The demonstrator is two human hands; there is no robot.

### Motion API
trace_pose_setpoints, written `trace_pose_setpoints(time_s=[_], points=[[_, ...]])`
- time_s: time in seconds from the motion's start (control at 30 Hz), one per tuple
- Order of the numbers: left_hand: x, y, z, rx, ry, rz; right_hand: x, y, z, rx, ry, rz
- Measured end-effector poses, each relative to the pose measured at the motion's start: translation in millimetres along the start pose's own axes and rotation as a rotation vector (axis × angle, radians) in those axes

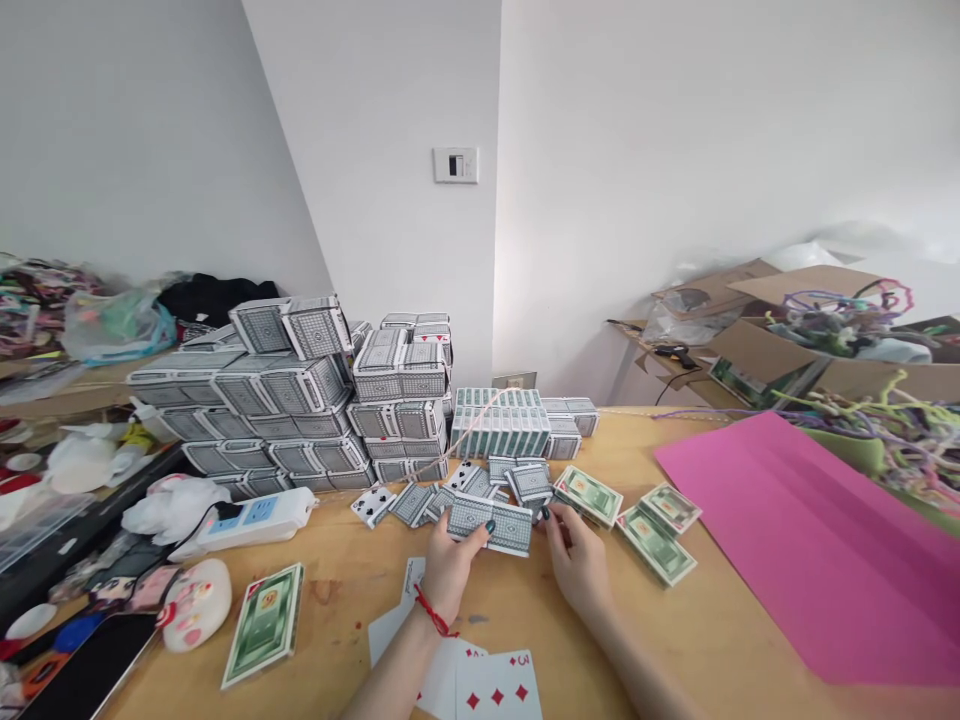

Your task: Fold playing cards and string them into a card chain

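Red cord (436,612) circles the left wrist (448,590); thumbnails (490,526) are painted dark teal.

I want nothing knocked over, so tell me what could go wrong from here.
The stacked card blocks might topple if bumped, since the pile is high and uneven. Loose folded cards lie close beyond the left hand and right hand, so a reach could scatter them. Flat cards lie under the left forearm, which could drag them out of place.
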State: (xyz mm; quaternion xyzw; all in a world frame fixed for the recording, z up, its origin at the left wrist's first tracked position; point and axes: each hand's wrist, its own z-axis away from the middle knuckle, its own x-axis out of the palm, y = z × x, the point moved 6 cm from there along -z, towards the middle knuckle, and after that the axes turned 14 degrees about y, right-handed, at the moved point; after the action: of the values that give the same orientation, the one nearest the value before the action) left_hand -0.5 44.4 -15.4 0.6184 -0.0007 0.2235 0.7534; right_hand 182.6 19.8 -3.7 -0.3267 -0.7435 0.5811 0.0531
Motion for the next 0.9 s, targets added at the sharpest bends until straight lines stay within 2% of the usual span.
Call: trace_pose_setpoints(time_s=[0.1, 0.17, 0.23, 0.3, 0.33, 0.37, 0.43, 0.5, 0.53, 0.63, 0.73, 0.83, 0.87, 0.9], points=[[-3.7, 2.8, -4.1, -0.001, 0.043, 0.062, -2.4, -4.2, 0.3, -0.072, -0.019, 0.107], [-5.8, 5.4, -7.6, -0.015, 0.054, 0.123, 1.1, -12.4, 2.3, -0.115, -0.092, 0.16], [-8.9, 8.1, -11.7, -0.022, 0.078, 0.168, 8.9, -24.5, 8.7, -0.164, -0.261, 0.201], [-12.3, 9.9, -15.8, -0.026, 0.113, 0.195, 21.1, -37.4, 25.7, -0.243, -0.561, 0.243], [-13.5, 10.3, -17.6, -0.028, 0.125, 0.205, 26.2, -44.2, 37.7, -0.332, -0.7, 0.277], [-14.5, 10.4, -19.1, -0.032, 0.134, 0.214, 29.4, -49.0, 48.7, -0.437, -0.771, 0.355], [-15.6, 9.9, -21.2, -0.041, 0.134, 0.233, 36.6, -46.7, 68.2, -0.56, -0.831, 0.612], [-16.7, 8.8, -22.4, -0.053, 0.118, 0.259, 43.4, -43.3, 79.8, -0.612, -0.73, 0.797], [-17.4, 8.2, -22.7, -0.061, 0.11, 0.275, 48.2, -40.7, 86.0, -0.605, -0.728, 0.839], [-19.5, 5.9, -23.5, -0.101, 0.094, 0.323, 60.5, -38.5, 98.8, -0.589, -0.843, 0.883], [-18.7, 5.3, -23.3, -0.146, 0.082, 0.383, 56.7, -46.1, 90.6, -0.531, -0.88, 0.938], [-14.0, 6.1, -22.1, -0.183, 0.044, 0.439, 46.4, -51.3, 80.4, -0.439, -0.958, 0.854], [-13.0, 6.1, -21.7, -0.192, 0.041, 0.445, 42.9, -49.4, 77.2, -0.358, -0.978, 0.779], [-12.4, 5.7, -21.4, -0.199, 0.043, 0.442, 39.5, -47.3, 71.5, -0.255, -0.94, 0.653]])
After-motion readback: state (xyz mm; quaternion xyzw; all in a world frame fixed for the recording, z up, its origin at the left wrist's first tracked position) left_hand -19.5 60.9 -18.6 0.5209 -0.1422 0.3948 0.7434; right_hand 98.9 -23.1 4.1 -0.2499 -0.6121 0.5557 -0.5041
